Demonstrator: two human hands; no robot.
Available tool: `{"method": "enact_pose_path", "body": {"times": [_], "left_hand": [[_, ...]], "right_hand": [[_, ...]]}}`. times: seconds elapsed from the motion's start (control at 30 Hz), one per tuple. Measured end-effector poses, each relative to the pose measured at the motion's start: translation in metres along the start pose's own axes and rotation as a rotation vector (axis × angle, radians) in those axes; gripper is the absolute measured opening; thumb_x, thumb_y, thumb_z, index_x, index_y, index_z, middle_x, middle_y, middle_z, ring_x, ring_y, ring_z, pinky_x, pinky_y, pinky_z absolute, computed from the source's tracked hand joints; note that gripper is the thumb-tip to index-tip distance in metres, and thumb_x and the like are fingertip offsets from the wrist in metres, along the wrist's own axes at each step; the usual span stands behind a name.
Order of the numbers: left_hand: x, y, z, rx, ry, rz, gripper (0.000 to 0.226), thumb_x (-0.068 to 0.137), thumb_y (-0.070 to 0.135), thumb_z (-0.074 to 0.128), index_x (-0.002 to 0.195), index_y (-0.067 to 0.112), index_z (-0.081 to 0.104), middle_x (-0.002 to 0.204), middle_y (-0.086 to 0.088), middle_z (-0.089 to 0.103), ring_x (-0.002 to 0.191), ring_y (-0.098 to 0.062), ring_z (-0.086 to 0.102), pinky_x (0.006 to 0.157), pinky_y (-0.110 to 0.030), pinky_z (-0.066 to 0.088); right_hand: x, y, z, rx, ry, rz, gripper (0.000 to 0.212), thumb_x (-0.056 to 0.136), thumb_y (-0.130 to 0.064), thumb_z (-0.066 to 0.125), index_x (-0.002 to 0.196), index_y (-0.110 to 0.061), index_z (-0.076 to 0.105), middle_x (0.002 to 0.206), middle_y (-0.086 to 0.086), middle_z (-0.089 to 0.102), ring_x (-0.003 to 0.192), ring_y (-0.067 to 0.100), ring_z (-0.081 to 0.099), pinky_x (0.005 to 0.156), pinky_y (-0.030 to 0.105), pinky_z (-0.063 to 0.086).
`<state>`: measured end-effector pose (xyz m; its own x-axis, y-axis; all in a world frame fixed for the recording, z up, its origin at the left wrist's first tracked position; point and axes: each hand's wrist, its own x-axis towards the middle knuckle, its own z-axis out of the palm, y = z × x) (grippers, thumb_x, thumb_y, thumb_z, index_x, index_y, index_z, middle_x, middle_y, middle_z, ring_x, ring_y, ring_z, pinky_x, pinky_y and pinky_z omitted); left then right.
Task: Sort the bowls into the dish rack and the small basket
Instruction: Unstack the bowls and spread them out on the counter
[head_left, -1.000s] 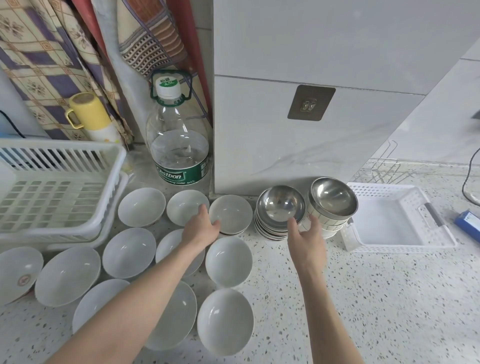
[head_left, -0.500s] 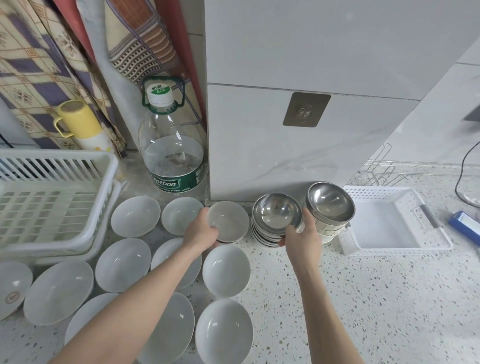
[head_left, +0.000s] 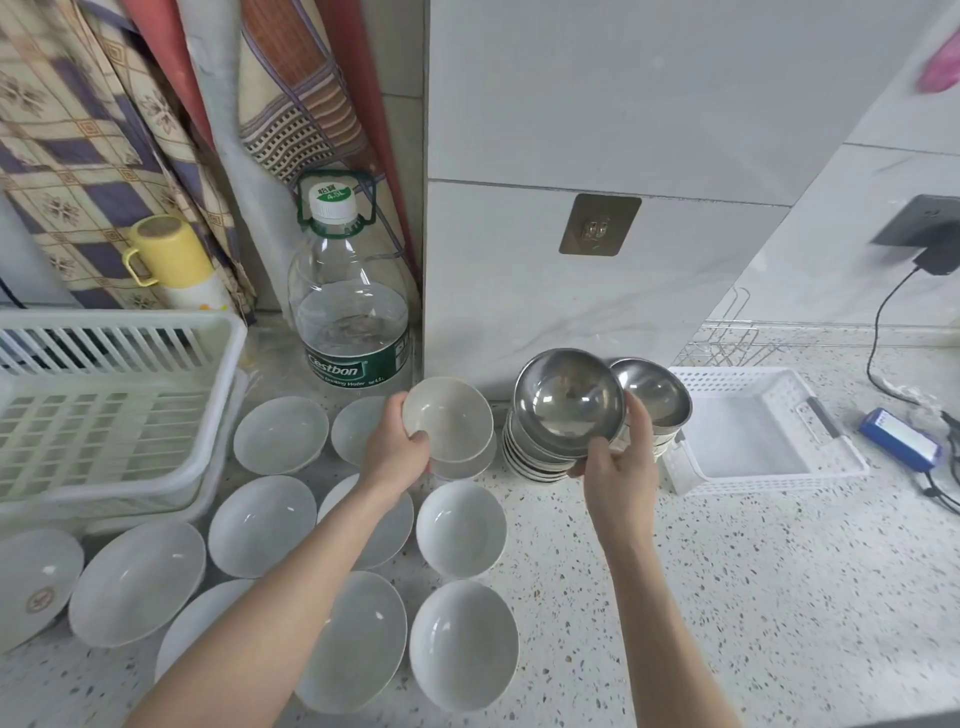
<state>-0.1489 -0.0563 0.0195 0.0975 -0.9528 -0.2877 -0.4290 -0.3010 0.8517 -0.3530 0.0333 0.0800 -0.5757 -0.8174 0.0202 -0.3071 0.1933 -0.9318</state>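
My left hand (head_left: 396, 447) grips a small white ceramic bowl (head_left: 453, 422) by its rim, lifted just above another white bowl (head_left: 470, 462). A steel bowl (head_left: 569, 402) is tilted toward me in my right hand (head_left: 615, 462), raised over a stack of steel bowls (head_left: 530, 460). A second steel stack (head_left: 655, 395) stands to its right. Several white bowls (head_left: 461, 527) lie on the counter in front. The white dish rack (head_left: 104, 410) is at the left, the small white basket (head_left: 748, 431) at the right, with nothing in it.
A large water bottle (head_left: 350, 312) and a yellow-capped flask (head_left: 174, 260) stand at the back left by patterned cloth. A wire rack (head_left: 727, 343), a blue box (head_left: 898, 436) and a charger cable (head_left: 883, 332) lie at the right. A tiled pillar (head_left: 597, 156) rises behind the bowls.
Both hands have taken hold of bowls and lifted them: the left raised the white bowl off its stack, the right raised and tilted the top steel bowl.
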Motion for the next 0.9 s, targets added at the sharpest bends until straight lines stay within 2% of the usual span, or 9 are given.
{"method": "enact_pose_path", "body": {"times": [0.07, 0.1, 0.23, 0.37, 0.5, 0.63, 0.7, 0.77, 0.9], "left_hand": [[-0.013, 0.002, -0.009, -0.175, 0.024, -0.051, 0.051, 0.089, 0.003, 0.042, 0.131, 0.033, 0.042, 0.099, -0.007, 0.064, 0.042, -0.009, 0.057, 0.036, -0.02, 0.041], [-0.02, 0.002, -0.014, -0.253, 0.035, -0.085, 0.051, 0.088, 0.002, 0.041, 0.129, 0.034, 0.043, 0.094, -0.008, 0.062, 0.039, -0.008, 0.053, 0.032, -0.017, 0.034], [-0.053, -0.006, -0.029, -0.49, 0.017, -0.169, 0.052, 0.087, -0.007, 0.037, 0.125, 0.027, 0.047, 0.067, -0.009, 0.052, 0.031, -0.006, 0.04, 0.031, -0.013, 0.019], [-0.085, -0.018, -0.041, -0.569, -0.046, -0.246, 0.053, 0.087, -0.009, 0.036, 0.13, 0.021, 0.046, 0.06, -0.008, 0.044, 0.029, -0.005, 0.029, 0.031, -0.013, 0.017], [-0.111, -0.025, -0.049, -0.593, -0.079, -0.267, 0.052, 0.089, -0.011, 0.035, 0.127, 0.02, 0.049, 0.06, -0.007, 0.044, 0.027, -0.003, 0.029, 0.03, -0.014, 0.017], [-0.127, -0.032, -0.054, -0.586, -0.097, -0.281, 0.048, 0.088, -0.011, 0.034, 0.125, 0.014, 0.054, 0.049, -0.002, 0.042, 0.027, -0.004, 0.025, 0.031, -0.014, 0.017], [-0.133, -0.035, -0.054, -0.569, -0.107, -0.285, 0.045, 0.089, -0.011, 0.034, 0.122, 0.011, 0.054, 0.041, 0.001, 0.04, 0.029, -0.005, 0.02, 0.031, -0.014, 0.016], [-0.138, -0.036, -0.052, -0.56, -0.103, -0.279, 0.043, 0.089, -0.01, 0.034, 0.119, 0.011, 0.055, 0.041, 0.002, 0.04, 0.031, -0.006, 0.018, 0.032, -0.015, 0.016], [-0.146, -0.036, -0.04, -0.561, -0.061, -0.269, 0.046, 0.088, -0.01, 0.036, 0.122, 0.017, 0.054, 0.043, 0.0, 0.041, 0.032, -0.007, 0.018, 0.032, -0.015, 0.017]], "right_hand": [[-0.017, 0.003, -0.007, 0.084, 0.047, 0.016, 0.062, 0.091, -0.001, 0.043, 0.142, -0.036, 0.037, 0.064, -0.002, 0.068, 0.058, 0.026, 0.063, 0.06, 0.038, 0.052], [-0.026, 0.008, -0.009, 0.125, 0.074, 0.043, 0.062, 0.091, -0.002, 0.043, 0.14, -0.038, 0.038, 0.067, -0.009, 0.07, 0.056, 0.017, 0.064, 0.063, 0.036, 0.051], [-0.067, 0.038, -0.021, 0.213, 0.177, 0.193, 0.06, 0.09, -0.005, 0.044, 0.137, -0.042, 0.041, 0.069, -0.009, 0.072, 0.053, 0.006, 0.062, 0.068, 0.036, 0.048], [-0.101, 0.071, -0.028, 0.134, 0.178, 0.319, 0.058, 0.091, -0.007, 0.045, 0.141, -0.036, 0.038, 0.073, -0.007, 0.072, 0.056, 0.007, 0.064, 0.067, 0.033, 0.048], [-0.108, 0.094, -0.023, 0.126, 0.139, 0.481, 0.059, 0.092, -0.004, 0.043, 0.144, -0.03, 0.034, 0.104, 0.012, 0.068, 0.056, 0.008, 0.065, 0.065, 0.03, 0.045], [-0.096, 0.1, -0.011, 0.113, 0.061, 0.548, 0.061, 0.089, 0.0, 0.042, 0.142, -0.031, 0.034, 0.099, 0.006, 0.067, 0.061, 0.014, 0.065, 0.065, 0.033, 0.046], [-0.087, 0.101, -0.005, 0.098, 0.033, 0.548, 0.064, 0.087, 0.003, 0.041, 0.142, -0.03, 0.034, 0.106, 0.004, 0.064, 0.058, 0.014, 0.065, 0.068, 0.034, 0.047], [-0.079, 0.105, -0.001, 0.056, 0.006, 0.545, 0.066, 0.086, 0.002, 0.042, 0.142, -0.03, 0.033, 0.11, 0.003, 0.064, 0.055, 0.012, 0.066, 0.066, 0.032, 0.048], [-0.067, 0.111, 0.002, -0.025, -0.075, 0.53, 0.067, 0.083, 0.0, 0.041, 0.141, -0.032, 0.032, 0.1, 0.0, 0.066, 0.059, 0.012, 0.069, 0.062, 0.034, 0.051]]}}
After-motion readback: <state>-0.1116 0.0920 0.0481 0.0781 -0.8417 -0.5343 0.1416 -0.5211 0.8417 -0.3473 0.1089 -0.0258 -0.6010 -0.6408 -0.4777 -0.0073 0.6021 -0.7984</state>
